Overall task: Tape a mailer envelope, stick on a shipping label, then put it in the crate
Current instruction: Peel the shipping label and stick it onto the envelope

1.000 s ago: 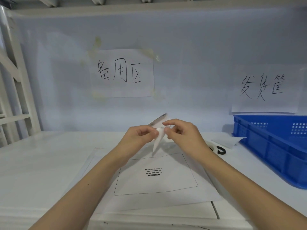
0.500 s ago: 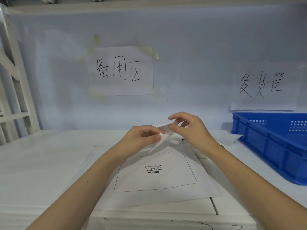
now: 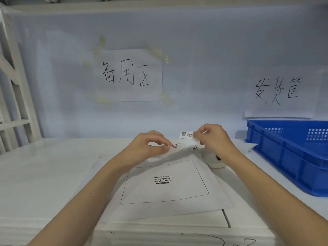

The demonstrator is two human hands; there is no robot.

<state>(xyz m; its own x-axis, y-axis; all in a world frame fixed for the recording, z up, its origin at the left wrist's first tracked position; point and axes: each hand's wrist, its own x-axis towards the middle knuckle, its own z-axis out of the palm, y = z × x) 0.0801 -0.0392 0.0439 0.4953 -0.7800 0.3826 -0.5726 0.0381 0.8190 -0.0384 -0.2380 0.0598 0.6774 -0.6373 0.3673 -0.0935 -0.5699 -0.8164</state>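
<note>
Left hand pinches the backing sheet and the right hand pinches the shipping label, held between the two hands just above the counter. Mailer envelope lies flat right below both hands. Blue crate sits well right of the right hand.

Blue perforated crate; white mailer with black outlined box.

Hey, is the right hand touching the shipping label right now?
Touching. The head view shows the right hand pinching the shipping label's upper right edge between fingertips.
</note>
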